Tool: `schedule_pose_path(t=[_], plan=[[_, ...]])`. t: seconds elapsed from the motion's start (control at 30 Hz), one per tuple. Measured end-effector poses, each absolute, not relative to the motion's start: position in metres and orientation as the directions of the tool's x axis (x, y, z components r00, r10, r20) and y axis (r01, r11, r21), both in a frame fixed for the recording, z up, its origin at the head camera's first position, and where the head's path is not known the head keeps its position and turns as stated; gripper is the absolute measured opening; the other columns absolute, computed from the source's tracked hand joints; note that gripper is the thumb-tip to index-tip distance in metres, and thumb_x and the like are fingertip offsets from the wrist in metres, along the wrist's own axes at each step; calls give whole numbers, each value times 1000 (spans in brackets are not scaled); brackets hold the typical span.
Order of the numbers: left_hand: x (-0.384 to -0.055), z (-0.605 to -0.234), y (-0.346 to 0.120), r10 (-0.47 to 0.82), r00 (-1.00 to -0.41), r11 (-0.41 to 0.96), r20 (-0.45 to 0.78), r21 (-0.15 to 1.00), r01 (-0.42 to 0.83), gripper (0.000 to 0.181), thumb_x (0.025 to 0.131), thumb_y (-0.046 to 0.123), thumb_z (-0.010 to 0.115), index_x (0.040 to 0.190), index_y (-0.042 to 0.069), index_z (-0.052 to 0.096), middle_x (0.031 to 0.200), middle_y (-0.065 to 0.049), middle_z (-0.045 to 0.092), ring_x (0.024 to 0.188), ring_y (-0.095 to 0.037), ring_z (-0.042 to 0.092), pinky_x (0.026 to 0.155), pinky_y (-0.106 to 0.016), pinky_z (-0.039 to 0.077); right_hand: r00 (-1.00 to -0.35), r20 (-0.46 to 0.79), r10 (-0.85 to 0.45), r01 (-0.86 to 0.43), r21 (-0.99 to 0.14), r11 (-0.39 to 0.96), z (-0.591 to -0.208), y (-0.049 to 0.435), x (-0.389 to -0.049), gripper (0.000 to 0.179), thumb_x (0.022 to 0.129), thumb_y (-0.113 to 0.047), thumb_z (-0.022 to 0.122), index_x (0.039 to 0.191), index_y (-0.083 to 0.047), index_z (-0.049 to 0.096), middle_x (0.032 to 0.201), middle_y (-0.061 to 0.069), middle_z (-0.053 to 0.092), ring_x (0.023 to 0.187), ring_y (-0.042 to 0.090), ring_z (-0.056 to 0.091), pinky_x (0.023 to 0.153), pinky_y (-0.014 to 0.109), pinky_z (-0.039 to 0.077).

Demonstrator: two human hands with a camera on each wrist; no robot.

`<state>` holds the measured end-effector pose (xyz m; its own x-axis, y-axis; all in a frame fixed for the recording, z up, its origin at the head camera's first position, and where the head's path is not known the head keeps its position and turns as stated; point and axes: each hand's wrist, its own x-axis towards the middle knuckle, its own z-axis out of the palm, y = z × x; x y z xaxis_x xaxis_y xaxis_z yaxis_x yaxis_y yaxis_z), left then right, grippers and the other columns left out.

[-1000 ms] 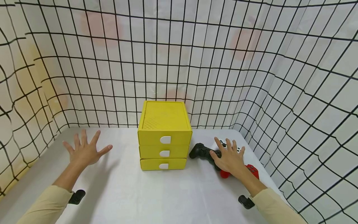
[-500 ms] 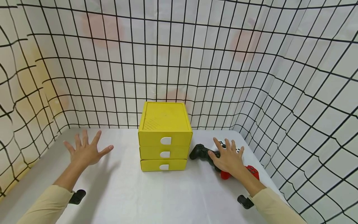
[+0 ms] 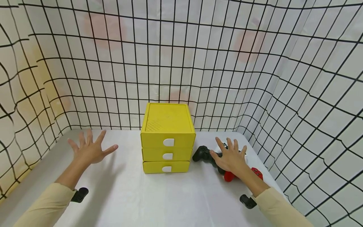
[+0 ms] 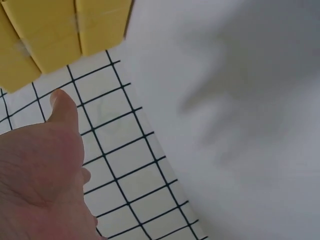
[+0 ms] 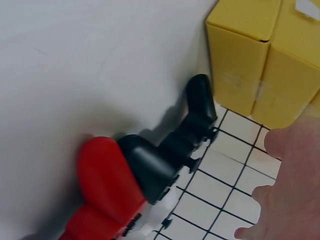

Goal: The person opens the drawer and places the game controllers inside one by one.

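Head view: the black controller (image 3: 202, 153), red controller (image 3: 228, 177) and white controller (image 3: 226, 145) crowd together beside the yellow drawers (image 3: 168, 138), so a low, hasty sweep could knock several! Right hand (image 3: 231, 160) spreads empty above them; left hand (image 3: 89, 153) splays empty over the table (image 3: 170, 198). Left wrist: thumb (image 4: 64, 109) juts toward the drawers. Right wrist: fingers (image 5: 263, 194) look clear of the controllers.

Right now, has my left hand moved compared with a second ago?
Yes, slightly: in the head view, your left hand sits a little further right, its thumb closer to the yellow drawer unit.
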<state>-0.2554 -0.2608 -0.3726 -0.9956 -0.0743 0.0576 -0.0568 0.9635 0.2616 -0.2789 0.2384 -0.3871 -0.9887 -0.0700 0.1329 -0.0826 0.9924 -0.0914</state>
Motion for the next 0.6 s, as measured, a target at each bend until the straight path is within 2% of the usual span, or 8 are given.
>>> schedule_pose_path(t=[0.13, 0.3, 0.6], plan=[[-258, -363, -256, -56, -998, 962, 42, 271, -42, 109, 75, 87, 34, 154, 15, 8, 148, -35, -16, 130, -56, -24, 87, -73, -31, -986, 144, -89, -104, -99, 990, -379, 235, -278, 73, 93, -66, 32, 153, -26, 20, 151, 27, 20, 137, 52, 9, 100, 78, -5], [-260, -347, -247, -12, -1000, 952, 12, 306, -8, 103, 80, 82, 37, 154, 17, 6, 148, -36, -17, 130, -60, -21, 87, -76, -28, -976, 178, -122, -144, -114, 983, -365, 228, -275, 72, 92, -65, 34, 153, -29, 18, 151, 26, 21, 137, 51, 11, 102, 77, -2], [-256, -313, -224, 85, -996, 937, -22, 341, 73, 97, 82, 80, 34, 154, 24, 3, 150, -32, -17, 133, -60, -13, 92, -79, -18, -969, 182, -169, -199, -165, 966, -336, 215, -267, 71, 93, -66, 31, 153, -33, 13, 154, 21, 18, 138, 48, 10, 104, 74, 1]])
